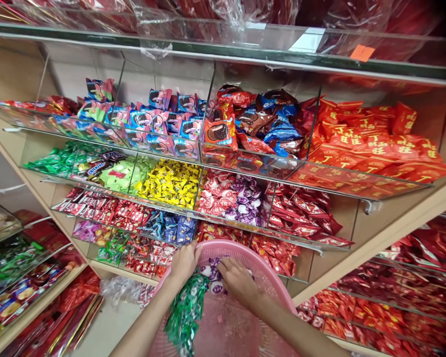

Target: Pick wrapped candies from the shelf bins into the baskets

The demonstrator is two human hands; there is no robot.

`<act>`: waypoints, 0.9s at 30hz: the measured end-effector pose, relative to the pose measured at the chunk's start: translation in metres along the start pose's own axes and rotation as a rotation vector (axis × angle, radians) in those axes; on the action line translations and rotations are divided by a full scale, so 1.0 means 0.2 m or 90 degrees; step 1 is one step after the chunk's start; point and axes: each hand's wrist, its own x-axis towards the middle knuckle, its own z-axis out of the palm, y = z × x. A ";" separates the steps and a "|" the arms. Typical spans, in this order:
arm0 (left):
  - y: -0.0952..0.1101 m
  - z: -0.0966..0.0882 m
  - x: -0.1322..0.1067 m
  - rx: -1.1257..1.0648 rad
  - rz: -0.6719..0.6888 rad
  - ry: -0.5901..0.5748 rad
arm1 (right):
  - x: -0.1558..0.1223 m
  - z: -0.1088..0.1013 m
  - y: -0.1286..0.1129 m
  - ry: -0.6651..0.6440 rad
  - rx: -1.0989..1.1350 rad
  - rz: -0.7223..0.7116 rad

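Note:
A pink plastic mesh basket (278,287) is at the bottom centre, in front of the shelves. My left hand (184,263) is closed over its far left rim. Inside the basket, my right hand (240,282) has its fingers curled onto purple-and-white wrapped candies (216,287); the fingertips are partly hidden. Green-wrapped candies (188,307) lie in a heap along the basket's left side, below my left wrist. Much of the basket's pink floor shows between the green heap and my right forearm.
Glass-fronted shelves hold yellow candies (173,183), purple candies (247,198), green candies (65,158), orange-red packets (371,131) and wrapped cookies (221,131). Glass shelf edges run just above and beyond the basket. More stocked shelves stand left and right. A clear plastic bag (121,290) lies low on the left.

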 end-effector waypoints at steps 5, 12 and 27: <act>0.01 -0.02 0.00 -0.003 -0.007 -0.013 | 0.02 0.13 -0.01 0.033 -0.057 0.004; 0.01 -0.01 0.01 -0.007 -0.006 -0.017 | -0.02 -0.01 0.06 0.036 0.026 0.048; 0.00 -0.02 0.00 0.002 -0.008 -0.020 | -0.09 -0.04 0.13 -0.130 -0.129 0.154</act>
